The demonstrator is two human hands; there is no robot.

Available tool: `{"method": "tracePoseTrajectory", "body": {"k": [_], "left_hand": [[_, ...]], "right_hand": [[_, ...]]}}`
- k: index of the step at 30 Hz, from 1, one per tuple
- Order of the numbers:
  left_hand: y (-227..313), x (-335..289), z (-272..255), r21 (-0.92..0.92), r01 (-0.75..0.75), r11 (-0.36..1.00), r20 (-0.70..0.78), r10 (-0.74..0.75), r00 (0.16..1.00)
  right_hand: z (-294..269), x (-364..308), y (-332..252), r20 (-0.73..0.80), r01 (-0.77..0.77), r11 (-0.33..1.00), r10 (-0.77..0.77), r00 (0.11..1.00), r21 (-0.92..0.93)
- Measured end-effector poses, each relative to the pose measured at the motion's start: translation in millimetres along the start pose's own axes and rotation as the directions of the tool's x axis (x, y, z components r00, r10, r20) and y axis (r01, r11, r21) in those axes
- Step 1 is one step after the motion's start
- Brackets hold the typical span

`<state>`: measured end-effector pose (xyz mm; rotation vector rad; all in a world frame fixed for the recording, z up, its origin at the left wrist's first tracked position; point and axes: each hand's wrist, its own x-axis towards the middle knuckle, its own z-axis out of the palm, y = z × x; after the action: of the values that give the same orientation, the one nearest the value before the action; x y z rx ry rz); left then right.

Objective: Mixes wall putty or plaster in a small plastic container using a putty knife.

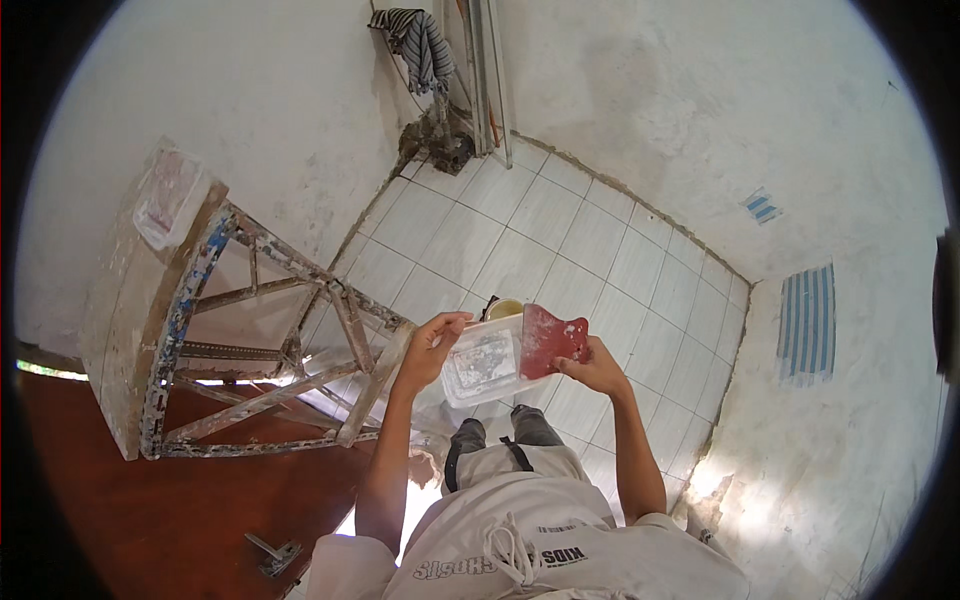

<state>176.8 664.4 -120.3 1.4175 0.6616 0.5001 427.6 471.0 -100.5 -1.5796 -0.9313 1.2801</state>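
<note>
My left hand [432, 350] grips a white rectangular plastic tub [462, 402] by its left side. Greyish-white smears coat its inside. Between the fingers and thumb of my right hand [600, 368] is a red putty spreader [550, 340], spattered with white. Its straight edge is up against the tub's right side; whether it touches cannot be made out. Just beyond the tub, partly hidden by it, a round container [503, 308] with something yellowish inside stands on the floor.
A paint-stained trestle [250, 290] stands at left, carrying another smeared plastic lid or tub [170, 205]. Poles [480, 80] and a striped cloth [425, 50] occupy the far corner. Blue-striped patches [806, 325] mark the right wall. A metal tool [275, 555] lies on the reddish surface, lower left.
</note>
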Motion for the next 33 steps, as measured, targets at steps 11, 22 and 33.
{"method": "tracePoseTrajectory", "body": {"k": [11,22,33], "left_hand": [[-12,35,70,0.093,0.133,0.987,0.106,-0.142,0.984],[-16,56,126,0.044,0.148,0.988,0.325,-0.154,0.933],[-157,55,90,0.269,0.145,0.952,0.069,-0.169,0.983]], "right_hand": [[-75,-5,-38,0.169,0.122,0.859,-0.041,0.985,-0.498],[-111,18,-12,0.137,0.293,0.861,-0.259,0.956,-0.416],[-49,81,97,-0.342,0.208,0.958,-0.266,0.901,-0.197]]}}
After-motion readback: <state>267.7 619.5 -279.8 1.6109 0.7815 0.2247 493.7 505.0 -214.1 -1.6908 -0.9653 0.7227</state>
